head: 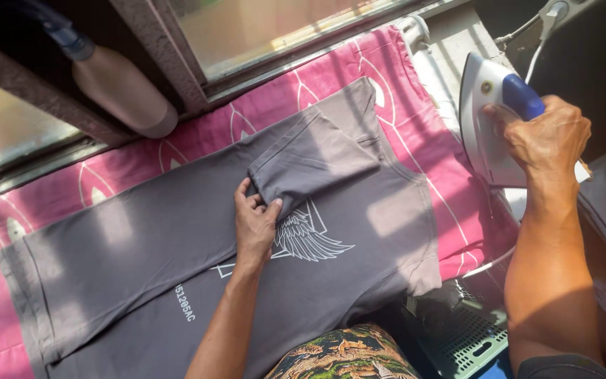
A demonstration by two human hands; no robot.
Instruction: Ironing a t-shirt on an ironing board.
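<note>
A grey T-shirt [177, 238] lies spread flat along a pink patterned board cover [415, 77], its hem toward the left of the picture and its neck toward the right, so most of the cloth has firm, even support underneath. The left hand [255, 223] rests on the chest of the shirt, just above a white wing print [306, 238], and pinches the edge of one sleeve [313, 158] between thumb and fingers; the sleeve is folded back over the body, and the closed grip seems to keep that fold from slipping open. The right hand [548, 137] is wrapped tight around the blue handle of a white iron [489, 119], which stands at the right end of the board, apart from the shirt, its soleplate turned away from the cloth, probably so heat stays off the fabric while the sleeve is arranged. A cord [538, 49] runs up from the iron. A spray bottle [117, 84] lies on the window ledge, well clear of the shirt.
</note>
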